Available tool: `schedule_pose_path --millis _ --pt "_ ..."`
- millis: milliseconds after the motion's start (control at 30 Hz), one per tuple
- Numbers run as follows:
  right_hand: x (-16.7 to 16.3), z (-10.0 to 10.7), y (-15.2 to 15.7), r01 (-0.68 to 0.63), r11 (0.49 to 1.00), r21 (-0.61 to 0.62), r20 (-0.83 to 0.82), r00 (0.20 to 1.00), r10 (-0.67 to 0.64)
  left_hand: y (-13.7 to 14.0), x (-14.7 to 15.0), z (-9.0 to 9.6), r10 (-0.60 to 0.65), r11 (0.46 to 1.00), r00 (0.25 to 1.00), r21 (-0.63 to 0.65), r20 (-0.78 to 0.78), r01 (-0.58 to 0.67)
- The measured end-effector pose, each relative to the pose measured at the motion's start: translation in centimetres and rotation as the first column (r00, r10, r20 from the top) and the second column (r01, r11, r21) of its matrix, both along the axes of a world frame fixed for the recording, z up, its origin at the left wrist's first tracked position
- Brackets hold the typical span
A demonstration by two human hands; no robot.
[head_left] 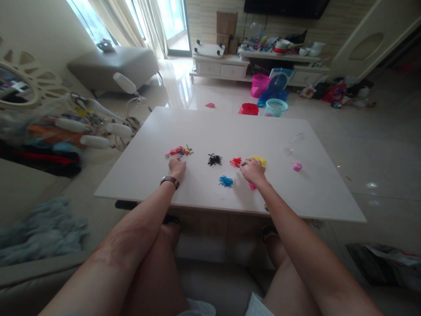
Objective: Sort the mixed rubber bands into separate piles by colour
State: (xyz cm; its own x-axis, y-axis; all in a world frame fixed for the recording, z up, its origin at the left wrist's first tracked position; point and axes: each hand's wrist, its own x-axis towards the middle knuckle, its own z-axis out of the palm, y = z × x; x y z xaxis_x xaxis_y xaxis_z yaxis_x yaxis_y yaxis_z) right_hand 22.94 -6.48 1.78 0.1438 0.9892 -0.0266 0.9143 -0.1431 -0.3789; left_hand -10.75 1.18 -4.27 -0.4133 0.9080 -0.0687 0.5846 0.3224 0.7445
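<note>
My left hand is at the near edge of a mixed pile of small coloured bands. Its fingers are curled together, and what they hold, if anything, is too small to make out. My right hand hovers at the right side of a red pile of bands, thumb and forefinger drawn together. Partly covered by that hand are a yellow pile and a pink pile. Between my hands lie a black pile and, closer to me, a blue pile.
On the right of the white table are a pink round object and a clear plastic piece. Beyond the far edge stand a red stool and a light-blue basket. A white lamp-like fixture is near the left edge.
</note>
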Motion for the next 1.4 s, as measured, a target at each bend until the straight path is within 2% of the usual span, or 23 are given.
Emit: schedule_pose_path --millis 100,200,433,567,800,967,1267,1400 --pt "0.0 -0.1 0.0 -0.004 1.0 -0.004 0.001 1.0 0.004 -0.1 -0.4 -0.3 0.122 0.992 0.99 0.019 0.068 -0.124" --pt "0.0 -0.1 0.0 -0.007 1.0 -0.003 -0.003 1.0 0.007 -0.2 -0.6 -0.5 0.186 0.98 0.972 0.049 0.141 -0.195" --pt "-0.2 -0.1 -0.1 -0.025 0.999 -0.029 0.004 1.0 0.025 -0.4 -0.6 -0.4 0.239 0.968 0.956 0.033 0.17 -0.248" --pt "-0.2 -0.1 -0.1 -0.032 0.999 -0.039 0.011 0.999 0.032 -0.4 -0.5 -0.4 0.225 0.972 0.955 0.027 0.191 -0.234" --pt "-0.3 -0.4 0.0 -0.051 0.998 -0.041 0.03 0.998 0.052 -1.0 -0.4 0.4 0.146 0.986 0.987 0.066 0.073 -0.151" --pt "-0.3 -0.6 0.0 -0.067 0.997 -0.036 0.025 0.997 0.068 -0.7 -0.4 0.3 0.167 0.981 0.98 0.081 0.105 -0.176" --pt "-0.4 -0.4 0.0 -0.071 0.996 -0.054 0.018 0.997 0.072 -0.7 -1.2 0.0 0.128 0.992 0.992 0.015 0.001 -0.128" --pt "-0.5 -0.4 0.0 -0.077 0.995 -0.061 0.028 0.996 0.079 -0.6 -1.4 -0.2 0.051 0.998 0.995 -0.03 -0.081 -0.053"
